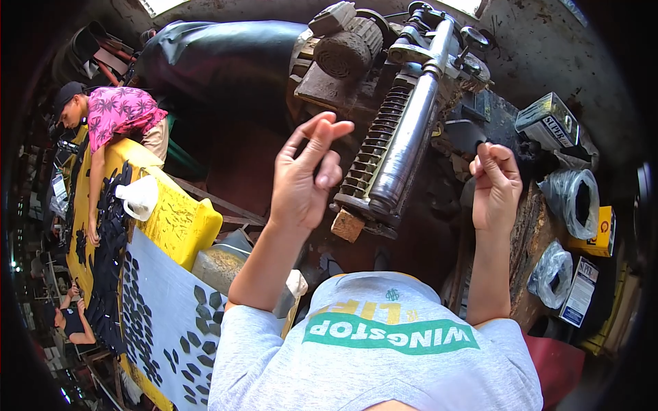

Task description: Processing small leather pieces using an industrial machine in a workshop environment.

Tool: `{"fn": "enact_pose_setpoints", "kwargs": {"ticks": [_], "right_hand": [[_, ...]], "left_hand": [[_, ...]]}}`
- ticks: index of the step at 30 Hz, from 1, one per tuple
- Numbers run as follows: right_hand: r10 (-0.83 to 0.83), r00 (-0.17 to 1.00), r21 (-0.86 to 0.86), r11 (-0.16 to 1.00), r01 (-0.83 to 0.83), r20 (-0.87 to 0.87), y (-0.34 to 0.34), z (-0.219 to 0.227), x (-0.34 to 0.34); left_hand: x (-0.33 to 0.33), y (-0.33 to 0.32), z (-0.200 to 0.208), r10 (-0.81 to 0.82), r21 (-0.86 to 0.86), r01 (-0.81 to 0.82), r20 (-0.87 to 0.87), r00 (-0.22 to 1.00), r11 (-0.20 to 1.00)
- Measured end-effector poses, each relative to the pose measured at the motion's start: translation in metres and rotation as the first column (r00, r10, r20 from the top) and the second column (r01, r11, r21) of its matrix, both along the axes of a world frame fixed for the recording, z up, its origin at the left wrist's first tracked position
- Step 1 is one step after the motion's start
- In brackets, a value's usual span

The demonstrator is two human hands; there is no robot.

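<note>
Between roller machine (407, 147) and boxes (548, 123), right fingers (506, 162) pinch a dark piece (466, 135).

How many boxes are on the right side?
3: the far box, the yellow box in the middle, and the white-and-blue box lowest in the picture. More may be hidden.

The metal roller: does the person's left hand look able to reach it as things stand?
Probably yes. The left hand is raised to the left of the metal roller; the ribbed row lies between them in view, but nothing seems to block a reach over it.
</note>
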State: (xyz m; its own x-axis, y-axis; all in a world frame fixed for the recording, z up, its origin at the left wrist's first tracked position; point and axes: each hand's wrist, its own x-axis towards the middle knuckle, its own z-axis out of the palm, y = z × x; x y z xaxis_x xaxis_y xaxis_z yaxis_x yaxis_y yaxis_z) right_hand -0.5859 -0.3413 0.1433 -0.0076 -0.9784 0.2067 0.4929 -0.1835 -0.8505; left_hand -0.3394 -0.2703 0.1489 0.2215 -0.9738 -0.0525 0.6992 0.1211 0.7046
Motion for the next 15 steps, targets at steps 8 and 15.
{"fn": "enact_pose_setpoints", "kwargs": {"ticks": [8,15], "right_hand": [[0.113,0.968,0.596,0.77,-0.228,0.225,0.001,-0.046,-0.007],[0.199,0.955,0.598,0.746,-0.293,0.22,-0.004,-0.052,0.022]], "left_hand": [[0.026,-0.022,-0.031,0.184,-0.06,-0.181,0.539,0.822,0.982],[0.021,-0.039,-0.042,0.097,-0.1,-0.034,0.735,0.671,0.994]]}}
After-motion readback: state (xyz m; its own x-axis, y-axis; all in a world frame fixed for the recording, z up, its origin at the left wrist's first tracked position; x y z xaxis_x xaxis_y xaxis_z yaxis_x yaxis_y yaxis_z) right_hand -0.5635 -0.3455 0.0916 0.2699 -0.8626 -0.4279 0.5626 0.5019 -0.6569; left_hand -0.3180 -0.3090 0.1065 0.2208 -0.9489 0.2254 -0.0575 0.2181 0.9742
